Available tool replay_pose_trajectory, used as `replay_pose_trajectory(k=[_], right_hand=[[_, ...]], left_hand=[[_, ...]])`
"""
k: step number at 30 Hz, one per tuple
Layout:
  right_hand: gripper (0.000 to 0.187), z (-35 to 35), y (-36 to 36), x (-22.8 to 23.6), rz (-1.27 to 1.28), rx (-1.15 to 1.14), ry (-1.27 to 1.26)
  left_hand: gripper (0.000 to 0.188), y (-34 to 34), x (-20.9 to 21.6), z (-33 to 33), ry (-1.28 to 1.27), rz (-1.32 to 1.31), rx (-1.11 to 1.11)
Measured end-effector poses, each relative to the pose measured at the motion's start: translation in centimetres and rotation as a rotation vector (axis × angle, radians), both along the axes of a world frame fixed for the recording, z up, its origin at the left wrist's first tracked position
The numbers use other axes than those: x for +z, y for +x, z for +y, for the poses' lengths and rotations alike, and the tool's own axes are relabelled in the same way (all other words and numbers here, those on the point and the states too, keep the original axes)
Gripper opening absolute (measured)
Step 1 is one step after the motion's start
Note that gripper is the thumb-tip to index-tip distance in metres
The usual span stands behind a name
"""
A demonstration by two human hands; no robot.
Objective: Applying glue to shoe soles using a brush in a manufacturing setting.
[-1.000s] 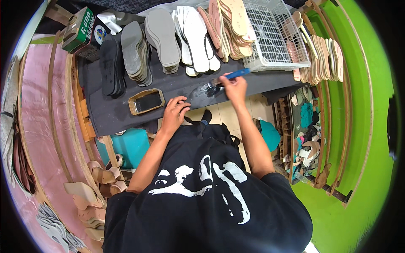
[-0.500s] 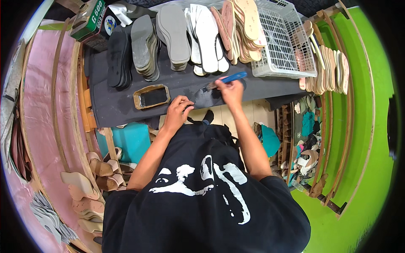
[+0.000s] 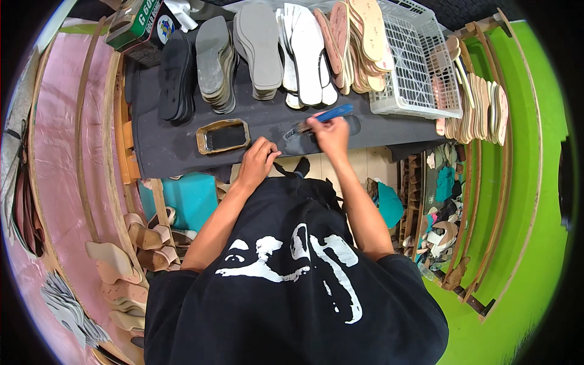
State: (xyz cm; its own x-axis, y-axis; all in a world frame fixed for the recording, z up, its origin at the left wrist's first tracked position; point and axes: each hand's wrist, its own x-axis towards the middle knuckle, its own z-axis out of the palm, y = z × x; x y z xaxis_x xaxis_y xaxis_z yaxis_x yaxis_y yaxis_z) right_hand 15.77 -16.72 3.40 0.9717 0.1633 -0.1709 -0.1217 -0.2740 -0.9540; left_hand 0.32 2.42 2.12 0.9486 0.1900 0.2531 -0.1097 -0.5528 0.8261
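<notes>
A flat black shoe sole (image 3: 299, 145) lies along the near edge of the dark-covered table. My left hand (image 3: 258, 162) has its bent fingers closed on the sole's left end. Gripped in my right hand (image 3: 331, 137) is a paintbrush with a blue handle (image 3: 336, 112). Its bristles point left and touch the sole's upper face, which looks wet there. Part of the sole is hidden beneath my right hand. Left of my left hand stands an open tray (image 3: 202, 141) with a brown crusted rim and a dark inside.
Stacks of black soles (image 3: 176, 85), grey soles (image 3: 258, 45), white soles (image 3: 307, 55) and beige insoles (image 3: 365, 30) line the table's far side. A white plastic crate (image 3: 413, 112) stands at the right, a green tin (image 3: 137, 27) at the far left. Wooden racks flank both sides.
The brush and my right hand have shifted a little left along the sole, uncovering its right end. My left hand stays at the left end. The whole view has shifted slightly.
</notes>
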Motion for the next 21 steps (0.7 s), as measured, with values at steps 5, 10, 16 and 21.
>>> replay_pose_trajectory(k=[5,10,16,21], right_hand=[[0.018,-1.0,0.9,0.0,0.004,-0.078,0.049],[0.019,3.1,-4.5,2.2,0.031,0.19,-0.056],[0.015,2.0,-1.4,1.4,0.026,0.077,0.018],[0.019,2.8,-3.8,2.7,0.053,0.312,-0.123]], left_hand=[[0.018,-0.5,-0.4,0.4,-0.016,-0.019,0.007],[0.026,-1.7,0.3,1.2,0.018,0.011,0.005],[0.034,-2.1,0.3,1.4,-0.012,0.022,-0.007],[0.032,-2.0,0.0,1.4,-0.021,0.015,0.0]])
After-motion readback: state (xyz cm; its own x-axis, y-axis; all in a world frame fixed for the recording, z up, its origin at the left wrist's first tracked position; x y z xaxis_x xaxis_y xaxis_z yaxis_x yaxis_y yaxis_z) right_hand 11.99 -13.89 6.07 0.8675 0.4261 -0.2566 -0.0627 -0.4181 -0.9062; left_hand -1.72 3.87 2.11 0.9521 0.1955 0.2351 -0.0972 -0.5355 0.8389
